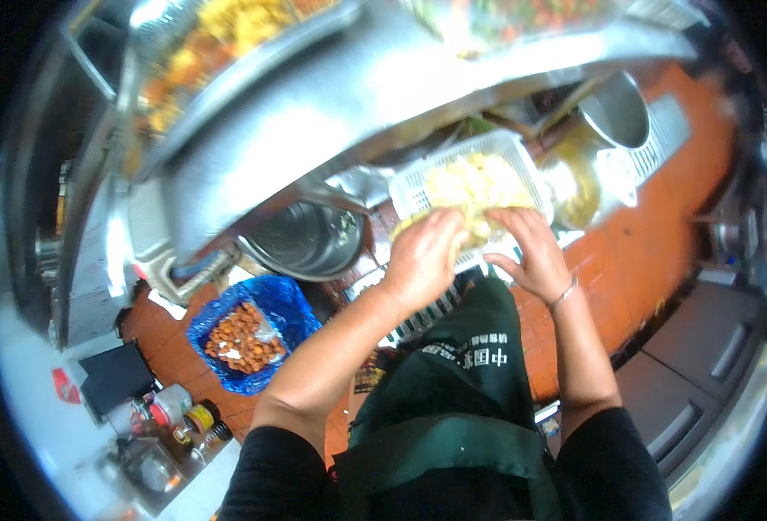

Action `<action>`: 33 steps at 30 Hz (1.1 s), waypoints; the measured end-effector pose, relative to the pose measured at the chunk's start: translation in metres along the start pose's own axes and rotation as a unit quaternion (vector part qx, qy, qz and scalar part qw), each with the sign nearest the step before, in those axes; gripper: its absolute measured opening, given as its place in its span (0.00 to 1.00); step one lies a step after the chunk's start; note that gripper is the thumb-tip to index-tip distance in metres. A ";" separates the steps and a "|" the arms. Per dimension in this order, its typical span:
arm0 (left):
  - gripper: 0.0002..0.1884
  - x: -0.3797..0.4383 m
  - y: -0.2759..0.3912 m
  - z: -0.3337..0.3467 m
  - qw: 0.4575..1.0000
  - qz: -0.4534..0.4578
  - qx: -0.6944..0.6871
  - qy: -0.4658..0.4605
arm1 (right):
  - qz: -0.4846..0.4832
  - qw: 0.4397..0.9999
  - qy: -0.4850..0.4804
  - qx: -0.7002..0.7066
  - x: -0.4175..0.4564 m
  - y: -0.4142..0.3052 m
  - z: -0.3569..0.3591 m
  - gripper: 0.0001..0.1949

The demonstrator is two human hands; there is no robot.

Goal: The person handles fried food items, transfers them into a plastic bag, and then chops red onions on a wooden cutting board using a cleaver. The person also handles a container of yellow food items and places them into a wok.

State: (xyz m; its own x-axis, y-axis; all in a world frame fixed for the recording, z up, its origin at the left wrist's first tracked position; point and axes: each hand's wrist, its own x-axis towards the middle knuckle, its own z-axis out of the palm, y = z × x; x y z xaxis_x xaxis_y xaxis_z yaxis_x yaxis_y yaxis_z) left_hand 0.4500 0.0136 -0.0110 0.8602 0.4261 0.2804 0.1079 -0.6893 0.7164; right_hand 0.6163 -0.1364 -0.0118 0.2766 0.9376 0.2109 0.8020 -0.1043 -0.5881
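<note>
A white perforated plastic basket (411,190) stands before me, holding pale yellow food pieces (478,182). Over its near side reaches my left hand (426,257), its fingers curled down against a yellowish mass (411,221) at the rim. The hand's back hides whether its fingers close on any of it. My right hand (532,251) is at the basket's near right corner, thumb apart from the fingers. Its fingertips touch the yellowish food, and nothing held shows in it.
A steel counter (331,124) with food trays overhangs the basket. On the left are a large metal pot (305,238) and a blue-lined bin (204,312) with brown round pieces. To the right stand a clear plastic container (576,189) and a steel pot (618,114).
</note>
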 end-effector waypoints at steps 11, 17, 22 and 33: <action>0.05 -0.065 0.155 -0.180 0.995 -0.054 0.059 -0.059 | -0.049 0.989 0.139 0.003 -0.020 -0.165 -0.089 0.02; 0.08 -0.113 0.211 -0.227 0.986 0.019 0.163 -0.011 | -0.074 0.994 0.056 0.050 -0.045 -0.270 -0.136 0.07; 0.09 -0.122 0.254 -0.223 0.983 -0.030 0.170 -0.056 | -0.096 0.995 -0.004 0.040 -0.054 -0.297 -0.174 0.04; 0.05 -0.050 0.314 -0.184 0.979 0.104 0.023 -0.174 | 0.023 0.996 0.072 -0.044 -0.089 -0.214 -0.247 0.16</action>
State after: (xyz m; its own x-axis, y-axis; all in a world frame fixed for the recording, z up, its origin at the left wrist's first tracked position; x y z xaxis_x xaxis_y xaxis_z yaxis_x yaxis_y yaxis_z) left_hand 0.3491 -0.1165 0.3178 0.9827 0.0533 0.1775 -0.0730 -0.7689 0.6352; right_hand 0.5506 -0.2792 0.2885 0.3822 0.8748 0.2978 0.8279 -0.1810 -0.5309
